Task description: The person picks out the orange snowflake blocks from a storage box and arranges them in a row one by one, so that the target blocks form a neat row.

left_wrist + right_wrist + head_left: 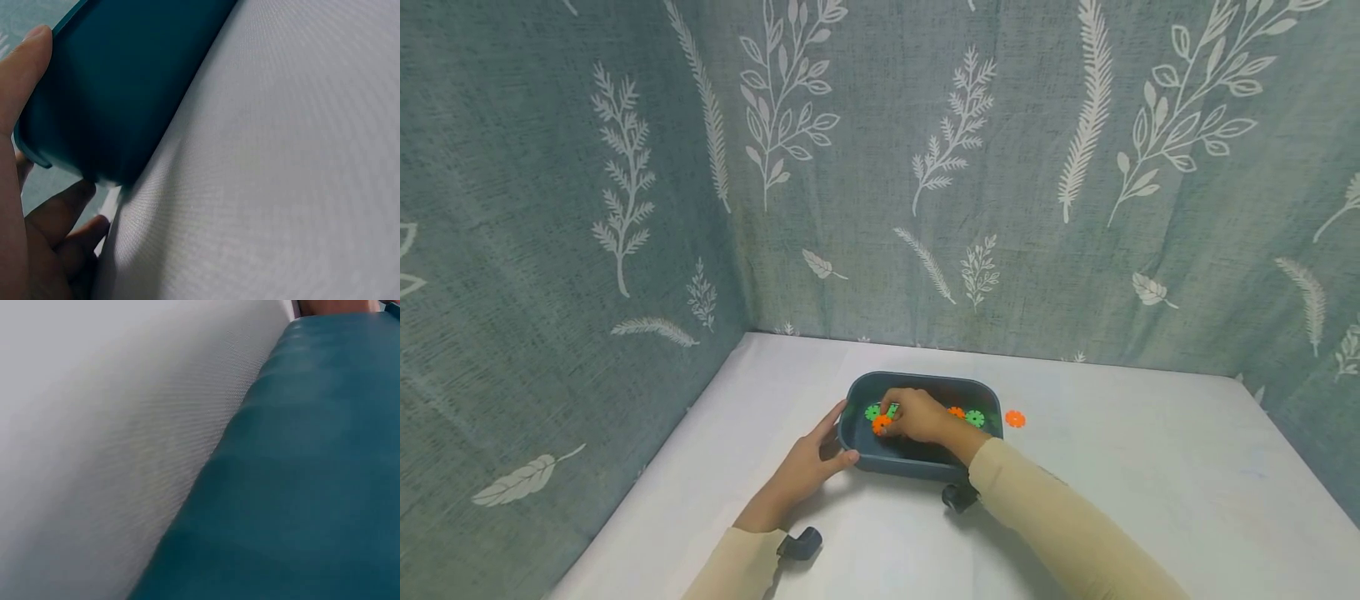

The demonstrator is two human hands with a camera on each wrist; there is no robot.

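A dark teal tray [910, 468] with raised walls stands on the white-covered table. The left hand [805, 471] holds its near-left corner, thumb on the front rim and fingers along the left end; the left wrist view shows the thumb [28, 69] against the tray's wall [125, 75]. Inside the tray, the right hand [917, 414] pinches an orange notched disc [882, 426] between thumb and fingers. Beside that disc lies a green notched disc [872, 412]; another green disc [974, 418] and an orange one [956, 412] lie toward the right end. The right hand partly hides the tray's contents.
An orange notched disc [1015, 418] lies on the table just right of the tray. White cloth [1120, 467] covers the table. Patterned grey-green curtains [880, 208] hang along the back and the left. Dark wrist camera mounts [801, 544] stick out by both sleeves.
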